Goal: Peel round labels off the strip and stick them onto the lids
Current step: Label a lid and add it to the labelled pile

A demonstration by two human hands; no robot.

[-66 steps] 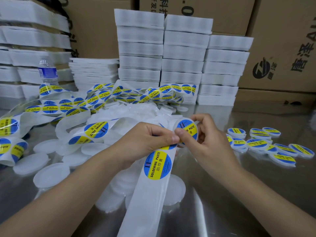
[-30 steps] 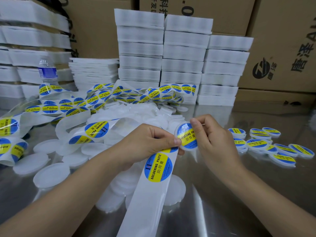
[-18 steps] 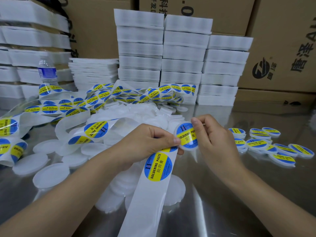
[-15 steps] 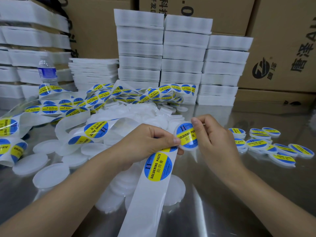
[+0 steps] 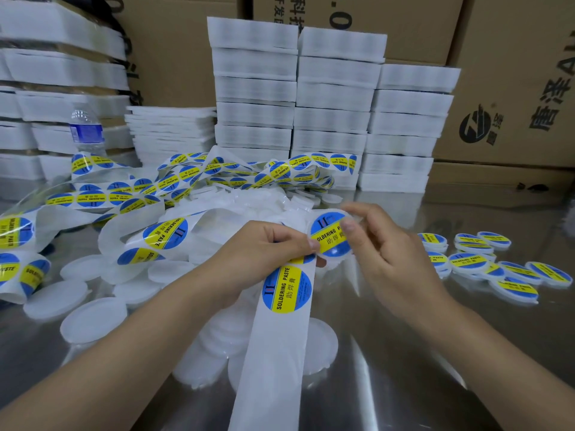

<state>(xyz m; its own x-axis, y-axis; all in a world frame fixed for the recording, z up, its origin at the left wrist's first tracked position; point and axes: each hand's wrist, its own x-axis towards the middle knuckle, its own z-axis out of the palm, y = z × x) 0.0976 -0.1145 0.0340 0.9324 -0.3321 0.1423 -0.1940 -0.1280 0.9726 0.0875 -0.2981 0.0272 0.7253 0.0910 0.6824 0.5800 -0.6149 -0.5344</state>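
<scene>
Nearest, bare backing of the strip (image 5: 273, 362) hangs from the left hand (image 5: 264, 247), which grips it just above the next label (image 5: 287, 290). The right hand (image 5: 389, 262) holds a labelled lid (image 5: 329, 241), thumb pressing the sticker down. Beyond, finished lids (image 5: 497, 269) cluster at the right (bare lids (image 5: 93, 318) far outnumber them), and coils of unused labels (image 5: 186, 181) wait behind.

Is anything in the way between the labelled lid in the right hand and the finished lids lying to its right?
Nothing visible. The right hand holds the labelled lid, and only bare table lies between it and the finished lids. The left hand, pinching the strip, is on the other side.
</scene>
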